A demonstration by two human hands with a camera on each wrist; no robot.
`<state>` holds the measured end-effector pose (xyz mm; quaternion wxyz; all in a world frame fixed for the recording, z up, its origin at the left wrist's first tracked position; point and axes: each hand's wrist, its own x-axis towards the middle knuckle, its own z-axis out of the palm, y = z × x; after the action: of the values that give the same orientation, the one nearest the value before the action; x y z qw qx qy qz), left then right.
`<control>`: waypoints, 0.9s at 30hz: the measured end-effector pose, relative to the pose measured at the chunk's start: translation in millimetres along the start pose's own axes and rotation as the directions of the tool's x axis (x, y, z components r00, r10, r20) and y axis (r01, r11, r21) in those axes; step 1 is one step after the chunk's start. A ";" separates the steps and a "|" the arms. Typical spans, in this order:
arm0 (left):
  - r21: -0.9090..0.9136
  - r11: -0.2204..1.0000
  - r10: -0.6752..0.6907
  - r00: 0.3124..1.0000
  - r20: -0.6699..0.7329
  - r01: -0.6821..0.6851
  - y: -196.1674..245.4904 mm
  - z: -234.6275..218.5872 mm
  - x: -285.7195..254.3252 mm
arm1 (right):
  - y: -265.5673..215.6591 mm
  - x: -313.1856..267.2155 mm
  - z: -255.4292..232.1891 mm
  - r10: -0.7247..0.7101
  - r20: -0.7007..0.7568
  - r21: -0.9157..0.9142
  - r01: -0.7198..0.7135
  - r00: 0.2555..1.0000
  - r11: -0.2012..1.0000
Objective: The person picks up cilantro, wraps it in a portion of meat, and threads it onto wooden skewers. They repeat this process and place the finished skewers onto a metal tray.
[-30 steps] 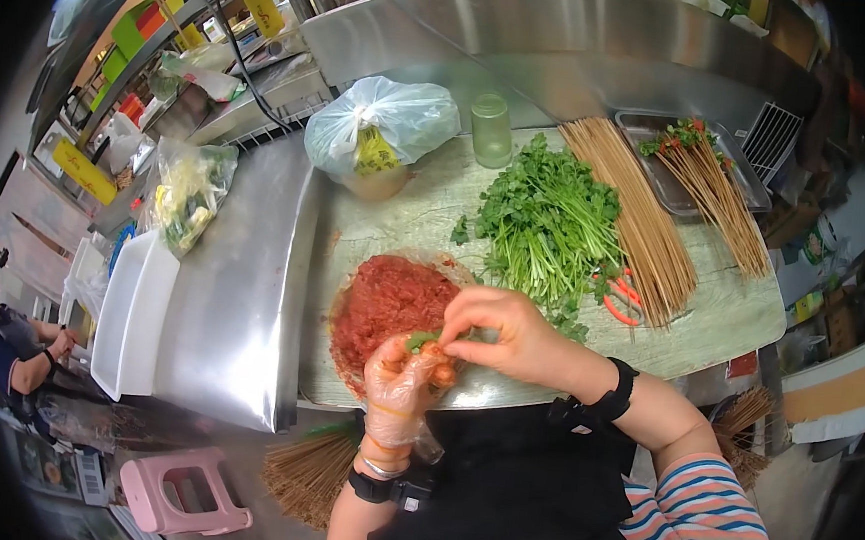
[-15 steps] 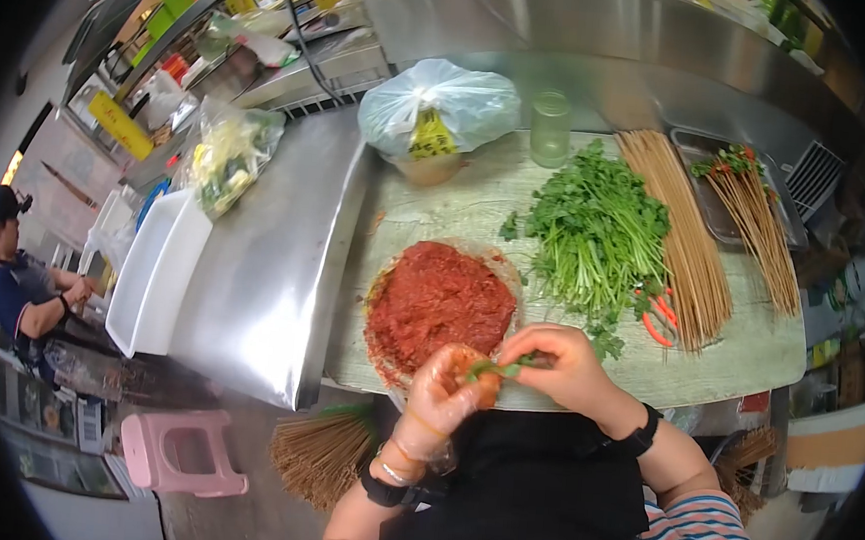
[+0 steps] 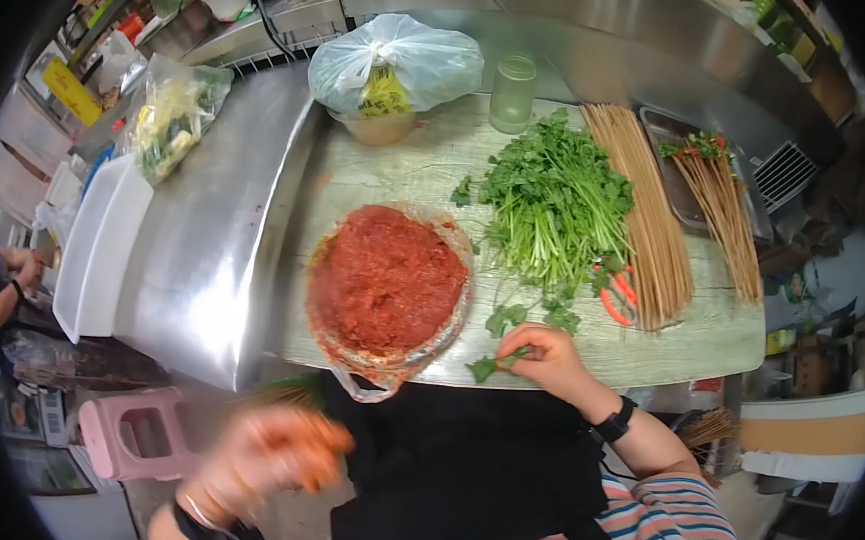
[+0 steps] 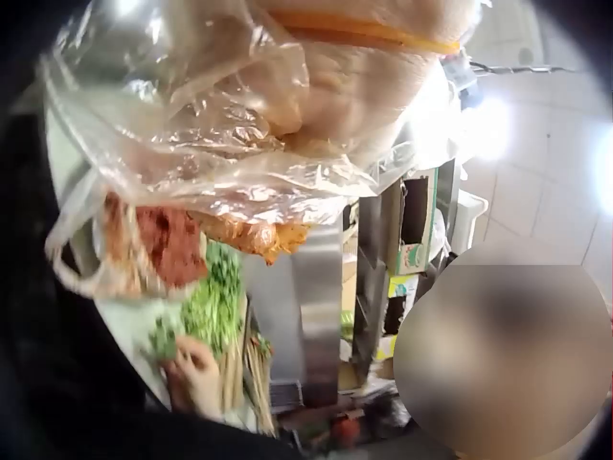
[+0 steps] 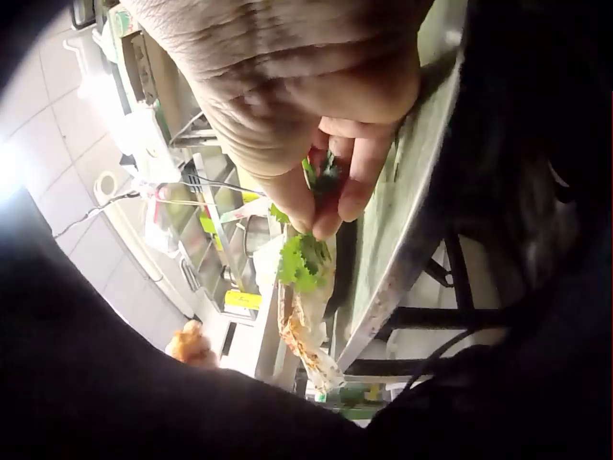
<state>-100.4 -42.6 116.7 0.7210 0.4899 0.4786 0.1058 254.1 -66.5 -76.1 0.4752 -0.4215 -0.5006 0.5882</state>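
My left hand (image 3: 259, 454), in a clear plastic glove with orange-stained fingers, is blurred below and left of the bowl, off the table. In the left wrist view the glove (image 4: 220, 115) covers much of the hand, and whether the fingers hold anything cannot be told. With bare thumb and fingers my right hand (image 3: 552, 361) pinches a green leafy sprig (image 3: 483, 370) at the table's front edge. Leaves (image 5: 302, 263) stick out past those fingertips in the right wrist view. Red minced mixture (image 3: 387, 282) fills a plastic-lined bowl (image 3: 457, 317) left of the right hand.
A heap of green herbs (image 3: 558, 199) lies beside long wooden skewers (image 3: 646, 225) and red-handled scissors (image 3: 616, 305). Behind stand a bagged tub (image 3: 387, 126) and a green glass (image 3: 513, 95). A metal tray (image 3: 674, 187) holds more skewers; a white bin (image 3: 103, 247) is at left.
The left hand has moved away from the right hand, down and left off the table. The right hand keeps the sprig, which was between both hands. The head view has shifted.
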 end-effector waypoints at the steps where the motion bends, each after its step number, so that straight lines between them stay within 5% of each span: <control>1: 0.025 0.993 0.118 0.988 -0.105 -0.116 8.8 -12.4 8.5 | 1.0 1.8 -0.2 -0.007 0.030 0.020 0.006 1.000 1.000; 3: 0.190 0.946 0.301 0.925 -0.232 -0.261 14.5 -46.4 44.6 | -0.2 1.6 -1.2 0.054 0.037 0.006 -0.055 0.998 0.998; 7: 0.181 0.861 0.506 0.836 -0.210 -0.476 18.8 -49.8 109.7 | 1.3 2.5 -3.8 0.084 0.063 -0.005 -0.084 0.994 0.996; 9: 0.505 0.668 0.685 0.717 -0.130 -0.546 14.4 -41.7 149.3 | 0.9 3.5 -2.3 0.092 0.061 0.002 -0.093 0.994 0.996; 11: 0.735 0.477 0.782 0.614 -0.106 -0.481 5.6 -29.4 179.2 | 3.1 4.0 -3.0 0.100 0.051 0.001 -0.100 0.994 0.995; 14: 0.869 0.402 0.809 0.557 -0.189 -0.289 1.3 -4.7 200.3 | -4.4 4.4 -0.7 0.116 0.038 0.032 -0.117 0.993 0.993; 21: 0.919 0.354 0.763 0.621 -0.179 -0.171 2.6 12.3 218.3 | -2.5 4.4 2.1 0.079 0.027 0.017 -0.079 0.997 0.997; 24: 0.806 0.379 0.878 0.450 -0.160 -0.455 -3.0 0.8 206.8 | -2.2 4.0 -1.2 0.074 0.021 0.017 -0.074 0.997 0.997; 27: 0.193 0.800 0.593 0.700 -0.398 -0.568 -4.0 -5.8 188.6 | -2.0 2.6 -1.1 0.068 0.012 0.042 -0.069 0.998 0.997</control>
<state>-8.3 76.2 2.6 0.5097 0.5982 0.4524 0.4216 254.9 -63.7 -74.3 0.4607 -0.4251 -0.4760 0.6168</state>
